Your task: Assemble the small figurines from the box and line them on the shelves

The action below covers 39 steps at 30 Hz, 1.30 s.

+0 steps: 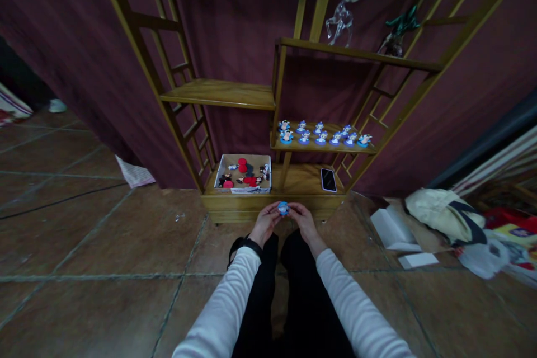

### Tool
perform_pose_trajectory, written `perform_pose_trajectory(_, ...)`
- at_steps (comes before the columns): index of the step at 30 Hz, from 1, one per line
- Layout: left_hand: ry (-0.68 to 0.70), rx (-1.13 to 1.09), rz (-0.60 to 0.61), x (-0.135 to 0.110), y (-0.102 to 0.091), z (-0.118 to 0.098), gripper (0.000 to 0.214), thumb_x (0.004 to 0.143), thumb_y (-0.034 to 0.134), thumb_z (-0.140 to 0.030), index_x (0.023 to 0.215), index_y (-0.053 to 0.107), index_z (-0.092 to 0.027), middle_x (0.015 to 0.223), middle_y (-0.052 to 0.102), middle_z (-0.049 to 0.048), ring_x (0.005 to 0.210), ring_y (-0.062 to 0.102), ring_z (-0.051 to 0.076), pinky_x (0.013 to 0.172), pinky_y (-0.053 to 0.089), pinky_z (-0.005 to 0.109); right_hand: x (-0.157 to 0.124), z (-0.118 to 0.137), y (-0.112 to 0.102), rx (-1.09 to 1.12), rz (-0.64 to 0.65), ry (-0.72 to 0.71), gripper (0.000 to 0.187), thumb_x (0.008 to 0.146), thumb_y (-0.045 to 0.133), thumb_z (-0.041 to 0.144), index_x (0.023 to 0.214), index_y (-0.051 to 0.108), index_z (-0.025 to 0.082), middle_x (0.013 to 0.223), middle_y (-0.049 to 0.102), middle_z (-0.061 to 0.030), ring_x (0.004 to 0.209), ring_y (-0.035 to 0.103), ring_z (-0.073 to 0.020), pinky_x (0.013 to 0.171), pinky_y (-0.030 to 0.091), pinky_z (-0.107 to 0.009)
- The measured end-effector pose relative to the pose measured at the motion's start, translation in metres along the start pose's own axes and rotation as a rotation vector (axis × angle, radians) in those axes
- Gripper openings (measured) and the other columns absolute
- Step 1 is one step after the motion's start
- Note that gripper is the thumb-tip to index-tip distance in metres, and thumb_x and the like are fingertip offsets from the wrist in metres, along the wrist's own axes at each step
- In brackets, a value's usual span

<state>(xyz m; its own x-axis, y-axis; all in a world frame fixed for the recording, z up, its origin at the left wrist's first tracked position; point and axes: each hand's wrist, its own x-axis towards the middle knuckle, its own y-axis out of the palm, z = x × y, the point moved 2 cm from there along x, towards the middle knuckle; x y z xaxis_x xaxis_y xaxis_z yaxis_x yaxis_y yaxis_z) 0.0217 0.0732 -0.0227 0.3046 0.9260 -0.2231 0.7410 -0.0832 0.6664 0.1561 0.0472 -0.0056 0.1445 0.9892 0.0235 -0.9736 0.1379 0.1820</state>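
Between my two hands, in front of the shelf's lower edge, is a small blue and white figurine (pixel 283 208) on a round base. My left hand (pixel 265 222) pinches it from the left, and my right hand (pixel 305 221) grips its right side. Just beyond, a cardboard box (pixel 245 158) on the bottom shelf holds several figurines with red and dark parts. On the middle shelf stand several small blue, purple and white figurines (pixel 321 137) in two rows.
A phone (pixel 328 179) lies on the bottom shelf at the right. Higher up stand a clear deer ornament (pixel 342 17) and a green ornament (pixel 400 31). On the floor at right are a white box (pixel 394 228) and a cream bag (pixel 442 212). A cable (pixel 62 201) crosses the left floor.
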Motion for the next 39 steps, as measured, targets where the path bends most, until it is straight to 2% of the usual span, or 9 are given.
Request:
perform_pose_trajectory(3,-0.015,0.004,0.013,0.0018,-0.0009,0.0011,0.04,0.059,0.073,-0.01,0.098,0.066,-0.014,0.093,0.069,0.0095,0.084,0.064,0.016,0.082,0.047,0.03,0.0001,-0.0022,0.0001,0.03,-0.02,-0.01,0.025,0.064,0.068,0.038,0.082,0.064,0.022,0.084,0.065,-0.0003,0.08,0.058,-0.0166,0.075,0.047,-0.03)
perform_pose_trajectory(7,-0.01,-0.014,0.025,0.0016,-0.001,0.002,0.039,0.061,0.072,-0.013,0.099,0.067,-0.014,0.095,0.069,0.0085,0.084,0.063,0.015,0.083,0.046,0.029,0.0005,-0.0054,-0.0006,0.038,-0.05,0.014,0.032,0.061,0.071,0.04,0.085,0.06,0.023,0.085,0.063,-0.0006,0.08,0.058,-0.017,0.073,0.048,-0.029)
perform_pose_trajectory(15,-0.005,0.005,0.02,-0.0031,0.0024,-0.0015,0.036,0.065,0.073,-0.02,0.099,0.067,-0.014,0.093,0.069,0.0093,0.086,0.063,0.016,0.085,0.046,0.03,-0.0008,-0.004,-0.0028,0.084,0.021,0.028,0.031,0.063,0.072,0.037,0.09,0.065,0.023,0.092,0.067,-0.0015,0.088,0.059,-0.0188,0.083,0.046,-0.033)
perform_pose_trajectory(22,0.018,0.002,0.01,-0.0036,0.0017,-0.0025,0.031,0.06,0.076,-0.02,0.09,0.069,-0.013,0.091,0.07,0.0087,0.08,0.062,0.014,0.078,0.047,0.027,-0.0011,-0.0047,-0.0035,0.145,0.054,0.086,0.035,0.063,0.072,0.039,0.093,0.067,0.022,0.096,0.068,-0.0032,0.089,0.06,-0.0196,0.085,0.045,-0.034)
perform_pose_trajectory(28,0.063,0.061,-0.033,-0.0056,0.0031,-0.0025,0.03,0.057,0.078,-0.023,0.085,0.07,-0.014,0.08,0.07,0.0062,0.073,0.061,0.013,0.072,0.046,0.026,-0.0006,-0.0033,-0.0045,0.066,0.034,0.019,0.026,0.064,0.072,0.036,0.086,0.069,0.023,0.09,0.068,-0.0011,0.087,0.059,-0.0178,0.086,0.043,-0.032)
perform_pose_trajectory(33,0.086,0.11,-0.044,-0.0059,0.0056,-0.0025,0.03,0.057,0.078,-0.024,0.084,0.071,-0.014,0.074,0.069,0.0042,0.068,0.059,0.012,0.069,0.045,0.025,-0.0008,-0.0056,-0.0053,0.03,0.031,0.001,0.025,0.065,0.071,0.035,0.086,0.069,0.022,0.085,0.068,-0.0006,0.082,0.059,-0.017,0.081,0.044,-0.03)
perform_pose_trajectory(39,0.095,0.122,-0.069,-0.0036,0.0069,-0.0013,0.028,0.06,0.075,-0.028,0.083,0.07,-0.013,0.081,0.069,0.0076,0.072,0.061,0.015,0.071,0.047,0.029,0.0018,-0.0089,-0.0013,0.073,-0.012,0.047,0.029,0.062,0.071,0.041,0.083,0.068,0.021,0.082,0.067,-0.0013,0.077,0.06,-0.0178,0.072,0.048,-0.03)
